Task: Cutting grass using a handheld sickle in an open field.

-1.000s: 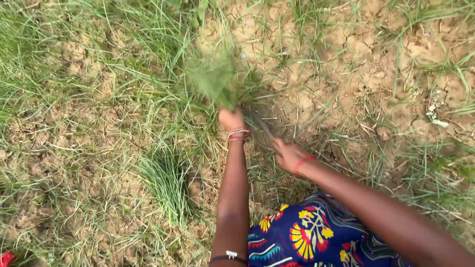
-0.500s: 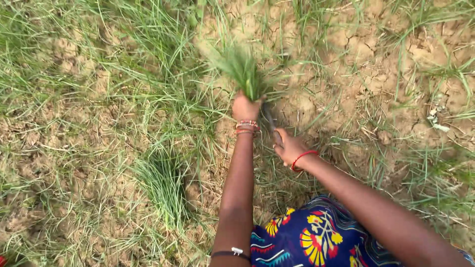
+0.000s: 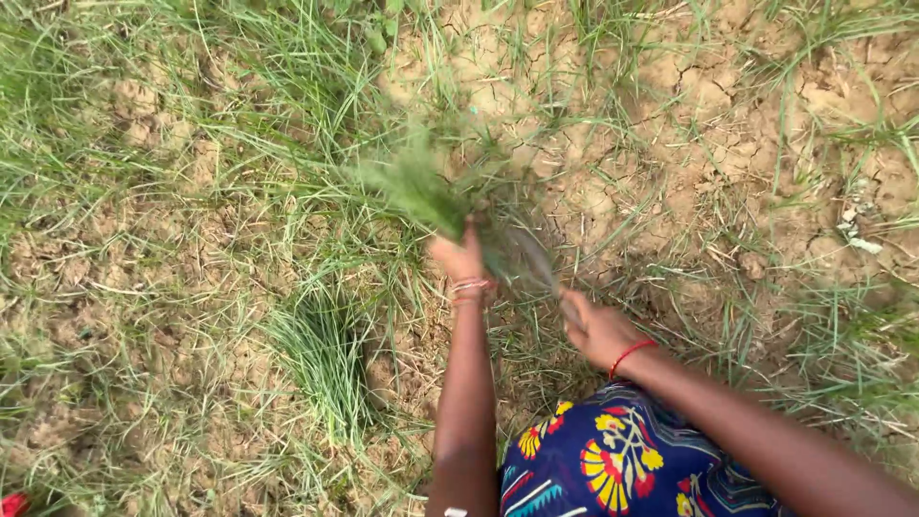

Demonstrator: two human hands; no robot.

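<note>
Your left hand [image 3: 461, 258] is fisted round a light, floppy grass tuft [image 3: 421, 187] above the cracked soil [image 3: 708, 105], right hand [image 3: 595, 330] clamped on a blurry blade [image 3: 531, 258], so I'd grip low, near the roots.

Grass bunch [image 3: 421, 187] swung leftward (blurred, seemingly).

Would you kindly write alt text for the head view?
A person's left hand grips a bunch of green grass while the right hand holds a blurred tool beside it, above dry cracked soil with sparse grass.
</note>
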